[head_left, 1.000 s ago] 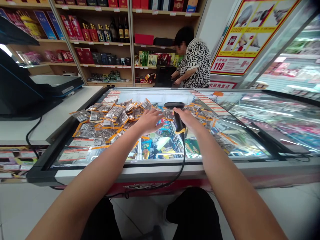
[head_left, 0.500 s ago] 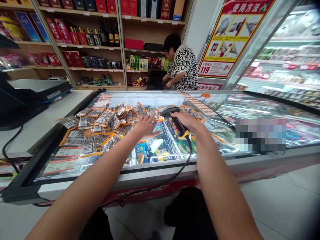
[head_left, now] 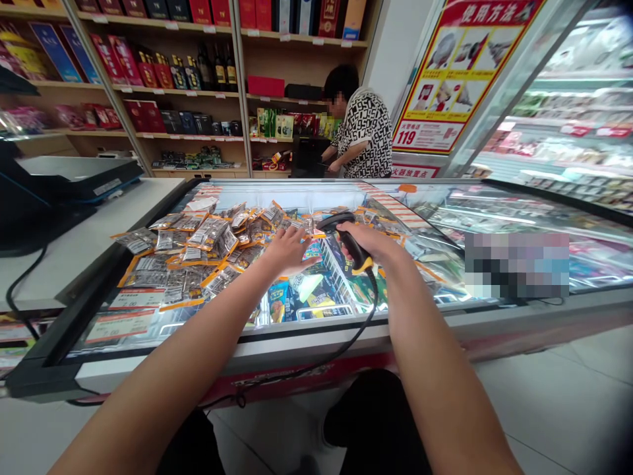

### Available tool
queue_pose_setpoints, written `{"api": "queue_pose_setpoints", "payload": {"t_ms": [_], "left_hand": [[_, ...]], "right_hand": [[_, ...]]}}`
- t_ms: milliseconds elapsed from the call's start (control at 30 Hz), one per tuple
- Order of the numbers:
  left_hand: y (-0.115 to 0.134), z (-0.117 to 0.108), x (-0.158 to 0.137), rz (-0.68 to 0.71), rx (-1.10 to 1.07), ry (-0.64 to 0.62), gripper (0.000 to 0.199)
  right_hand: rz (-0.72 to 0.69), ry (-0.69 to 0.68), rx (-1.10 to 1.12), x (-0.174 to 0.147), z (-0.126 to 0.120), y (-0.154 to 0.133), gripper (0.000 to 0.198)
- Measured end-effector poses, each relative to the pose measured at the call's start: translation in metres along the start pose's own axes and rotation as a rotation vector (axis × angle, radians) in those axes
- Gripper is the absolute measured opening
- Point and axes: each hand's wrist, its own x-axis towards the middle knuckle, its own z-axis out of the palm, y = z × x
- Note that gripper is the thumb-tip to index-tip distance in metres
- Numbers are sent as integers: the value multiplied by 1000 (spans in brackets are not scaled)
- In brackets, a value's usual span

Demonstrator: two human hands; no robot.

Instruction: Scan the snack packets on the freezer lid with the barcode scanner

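My right hand point(head_left: 363, 243) is wrapped round the handle of a black and yellow barcode scanner point(head_left: 355, 254), whose head points left toward my other hand. From the handle's end a black cable point(head_left: 363, 323) curves down over the freezer's front edge. My left hand point(head_left: 288, 251) has its fingers apart, palm down, at the right side of a heap of small clear packets with orange edges point(head_left: 208, 241). Whether its fingertips touch a packet, I cannot tell. The packets lie on the glass lid of a chest freezer point(head_left: 163, 330); coloured bags point(head_left: 316, 293) show through the glass below.
A counter point(head_left: 54, 264) with a scale point(head_left: 74, 175) stands at the left. Behind the freezer, a person in a patterned shirt point(head_left: 368, 135) faces shelves point(head_left: 192, 95) of boxes and bottles. More packets lie right of the scanner. A refrigerated display point(head_left: 558, 125) stands at the right.
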Motion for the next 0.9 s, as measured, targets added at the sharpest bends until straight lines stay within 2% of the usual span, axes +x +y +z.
{"api": "queue_pose_setpoints", "payload": {"t_ms": [500,567,733,900], "left_hand": [[2,3,2,-6,51,26,70],[2,2,2,-6,54,24,70],[-1,-6,-2,30,-39,27,70],[-8,-23,-15,71,-233,73,68]], "right_hand": [[-45,48,-4,-11,-6,-3,31],[-74,73,21,-6,-5,-2,29],[-196,249,9,21,7,7,32],[-233,158,-27,36,27,12,35]]}}
